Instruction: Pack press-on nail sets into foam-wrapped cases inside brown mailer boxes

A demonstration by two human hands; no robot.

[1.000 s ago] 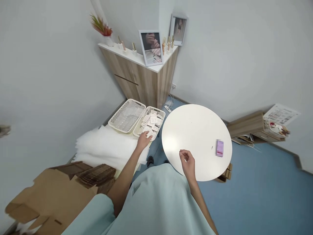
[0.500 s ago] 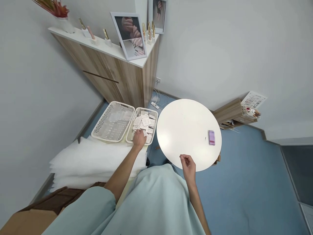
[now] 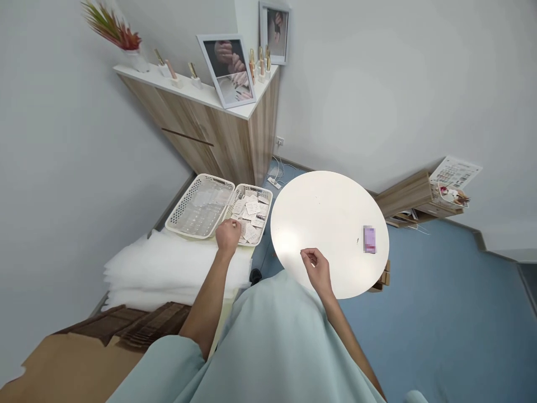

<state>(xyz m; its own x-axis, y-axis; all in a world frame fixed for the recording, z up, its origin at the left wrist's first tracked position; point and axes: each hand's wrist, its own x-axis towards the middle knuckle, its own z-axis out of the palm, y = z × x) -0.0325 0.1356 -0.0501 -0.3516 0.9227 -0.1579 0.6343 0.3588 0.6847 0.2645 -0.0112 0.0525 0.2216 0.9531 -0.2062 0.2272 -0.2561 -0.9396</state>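
Note:
My left hand [image 3: 227, 236] reaches over the near rim of a cream basket [image 3: 265, 215] filled with several small white packets [image 3: 253, 208]; its fingers curl down at the packets, and what they grip is hidden. My right hand [image 3: 318, 270] hovers over the near edge of the round white table [image 3: 323, 218], thumb and fingers pinched together with nothing visible between them. A second cream basket [image 3: 181, 206] with clear trays sits just left of the first.
A small purple box [image 3: 369, 239] lies on the table's right side. White foam sheets [image 3: 168, 266] are stacked under my left arm, flat cardboard [image 3: 130, 324] nearer. A wooden cabinet [image 3: 218, 126] with frames and bottles stands in the corner. More cardboard [image 3: 406, 196] lies at right.
My left hand has pulled back slightly from deeper in the packet basket to its near rim. My right hand has stayed pinched at the table's near edge. The view has shifted.

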